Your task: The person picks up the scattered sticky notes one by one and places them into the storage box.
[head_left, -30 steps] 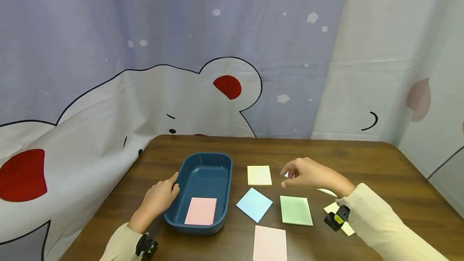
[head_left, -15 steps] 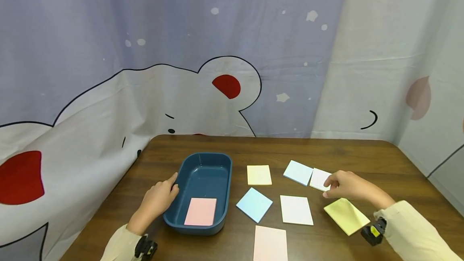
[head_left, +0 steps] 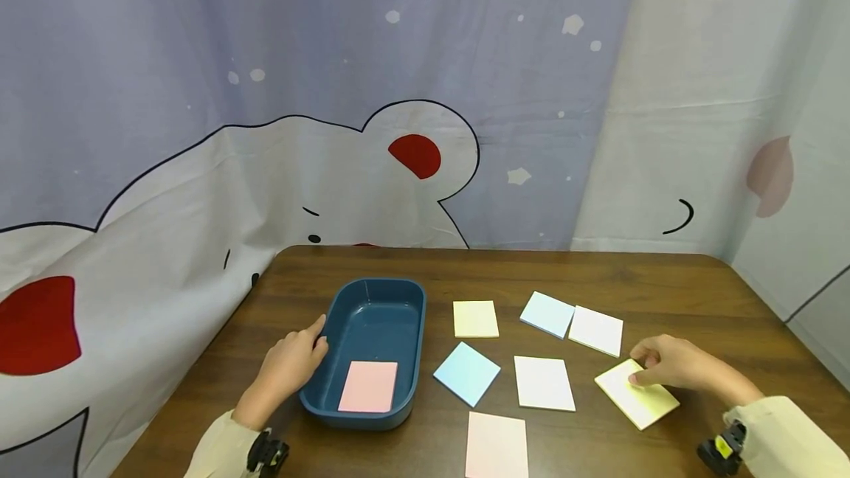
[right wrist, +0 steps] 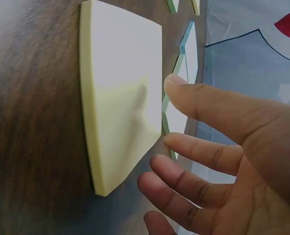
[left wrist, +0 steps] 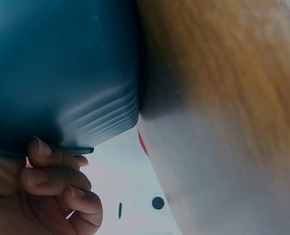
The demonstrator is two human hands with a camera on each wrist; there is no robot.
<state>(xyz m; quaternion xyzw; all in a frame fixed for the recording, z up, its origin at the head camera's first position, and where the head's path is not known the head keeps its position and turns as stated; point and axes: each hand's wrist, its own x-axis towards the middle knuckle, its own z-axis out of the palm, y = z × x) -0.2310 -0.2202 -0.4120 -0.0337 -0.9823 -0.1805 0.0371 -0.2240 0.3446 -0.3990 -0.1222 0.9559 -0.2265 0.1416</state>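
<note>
My left hand (head_left: 287, 365) holds the left rim of a dark blue plastic bin (head_left: 378, 327); in the left wrist view its fingers (left wrist: 57, 181) curl under that rim. Inside the bin, toward the near end, lies a pink sticky note pad (head_left: 368, 387). At the right of the table my right hand (head_left: 680, 369) hangs over a yellow sticky note pad (head_left: 640, 398). The right wrist view has its thumb and fingers spread apart beside the yellow pad (right wrist: 120, 98), with a visible gap and nothing held.
Several other sticky note pads lie on the wooden table (head_left: 505, 271): pale yellow (head_left: 475, 319), blue (head_left: 467, 375), pale pink (head_left: 496, 445), light blue (head_left: 547, 314) and two whitish ones, one farther back (head_left: 596, 330) and one nearer (head_left: 544, 383). A printed curtain (head_left: 531, 94) hangs behind the table.
My right hand has moved right and nearer, past the light blue and whitish pads, to the yellow pad. The nearer whitish pad looked green earlier. My left hand stays at the bin.
</note>
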